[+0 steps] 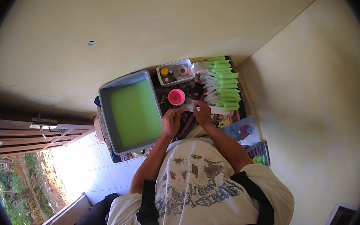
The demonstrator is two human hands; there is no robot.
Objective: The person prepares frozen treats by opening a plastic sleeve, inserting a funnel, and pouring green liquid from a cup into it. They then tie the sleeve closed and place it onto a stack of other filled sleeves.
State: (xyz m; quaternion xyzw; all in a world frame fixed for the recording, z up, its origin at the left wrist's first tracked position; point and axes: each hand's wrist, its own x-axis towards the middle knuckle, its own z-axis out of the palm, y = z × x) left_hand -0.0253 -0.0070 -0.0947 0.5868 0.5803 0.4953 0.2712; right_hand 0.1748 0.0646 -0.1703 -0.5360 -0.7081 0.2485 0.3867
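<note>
My left hand (171, 122) and my right hand (203, 114) are close together at the near side of the table, fingers closed. A small translucent plastic bag (187, 107) stretches between my fingertips, pinched from both sides. Just beyond it is a pink funnel (176, 97) in a pale round container. Left of my hands is a big grey tub (156, 98) holding light green liquid (133, 112). To the right lie several long plastic bags filled with green liquid (229, 86), side by side in a row, their clear ends pointing toward the middle.
A white basket (190, 77) with a yellow-lidded jar (164, 71) and a tape-like roll (182, 70) stands against the wall. Below the table's right side are a clear bottle (239, 132) and a dark crate (258, 153). Another person (93, 223) is at lower left, near the open door (35, 127).
</note>
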